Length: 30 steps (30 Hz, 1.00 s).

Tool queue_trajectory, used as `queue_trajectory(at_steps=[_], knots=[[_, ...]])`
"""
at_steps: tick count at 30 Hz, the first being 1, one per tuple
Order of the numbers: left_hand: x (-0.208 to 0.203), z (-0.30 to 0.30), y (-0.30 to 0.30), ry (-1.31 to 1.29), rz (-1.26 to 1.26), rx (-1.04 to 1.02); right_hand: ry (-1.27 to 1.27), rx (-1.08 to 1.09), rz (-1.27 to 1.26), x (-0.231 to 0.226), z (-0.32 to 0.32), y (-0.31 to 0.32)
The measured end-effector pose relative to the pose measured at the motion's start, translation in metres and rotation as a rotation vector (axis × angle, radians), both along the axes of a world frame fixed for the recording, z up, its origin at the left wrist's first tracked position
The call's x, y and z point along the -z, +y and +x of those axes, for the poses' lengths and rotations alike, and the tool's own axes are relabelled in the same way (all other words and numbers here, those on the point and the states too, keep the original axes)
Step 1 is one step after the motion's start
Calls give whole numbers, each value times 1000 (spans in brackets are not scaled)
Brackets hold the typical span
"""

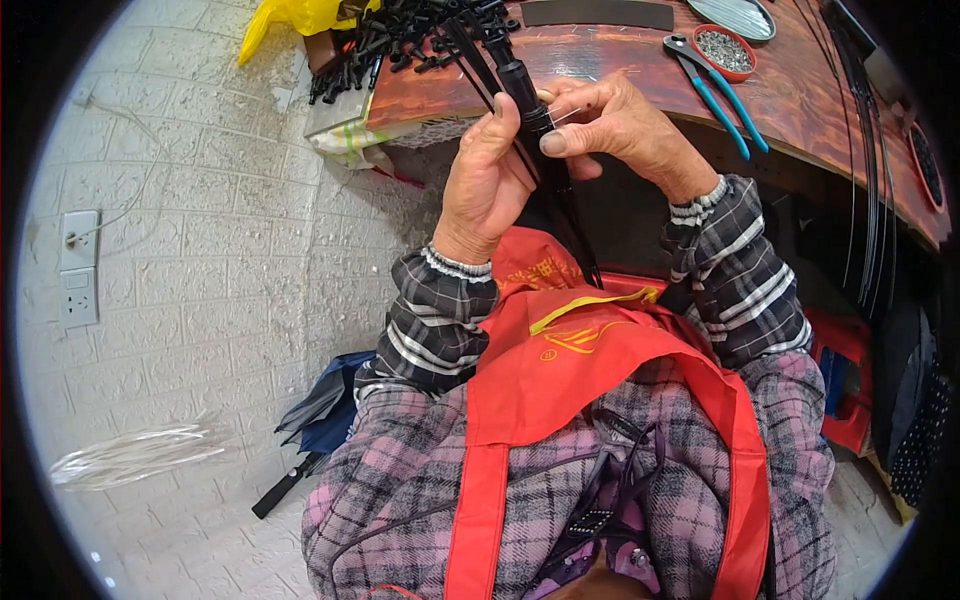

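Observation:
My left hand point(482, 185) is closed around a black umbrella frame point(516, 82), with its thumb along the shaft. The frame's dark ribs hang down toward my lap, and a ringed black collar sits between my two hands. My right hand point(630, 130) pinches a thin pale wire point(566, 114) against that collar, thumb and forefinger close together. Part of the wire is hidden behind the fingers. A red apron point(590, 320) lies over my lap below the frame.
On the reddish wooden table point(600, 55) are a heap of black plastic parts point(405, 40), blue-handled pliers point(715, 95), a red dish of small metal pieces point(725, 52) and a dark strip point(598, 13). Long black ribs point(870, 190) hang at the right. A folded blue umbrella point(325, 405) leans at my left.

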State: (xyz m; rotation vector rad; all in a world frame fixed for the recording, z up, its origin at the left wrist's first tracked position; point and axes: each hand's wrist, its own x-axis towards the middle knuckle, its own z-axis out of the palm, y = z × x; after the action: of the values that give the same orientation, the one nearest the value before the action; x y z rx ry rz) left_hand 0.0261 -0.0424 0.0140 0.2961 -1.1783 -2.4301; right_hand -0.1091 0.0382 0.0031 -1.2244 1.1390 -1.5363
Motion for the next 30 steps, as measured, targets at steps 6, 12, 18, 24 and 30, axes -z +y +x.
queue_trajectory(at_steps=[6, 12, 18, 24, 30], knots=[[20, -1, -2, 178, -22, 104, 226, -50, -300, 3, 0, -1], [32, 0, 3, 286, 51, 173, 173, 15, -342, 4, 8, 2], [21, -3, 7, 231, 9, 10, -252, 115, -80, -3, 30, 5], [19, -13, 18, 122, -122, -187, 41, 427, -241, 8, 34, 13], [14, -14, 25, 12, -153, -279, 523, 604, -378, 8, 24, 15]])
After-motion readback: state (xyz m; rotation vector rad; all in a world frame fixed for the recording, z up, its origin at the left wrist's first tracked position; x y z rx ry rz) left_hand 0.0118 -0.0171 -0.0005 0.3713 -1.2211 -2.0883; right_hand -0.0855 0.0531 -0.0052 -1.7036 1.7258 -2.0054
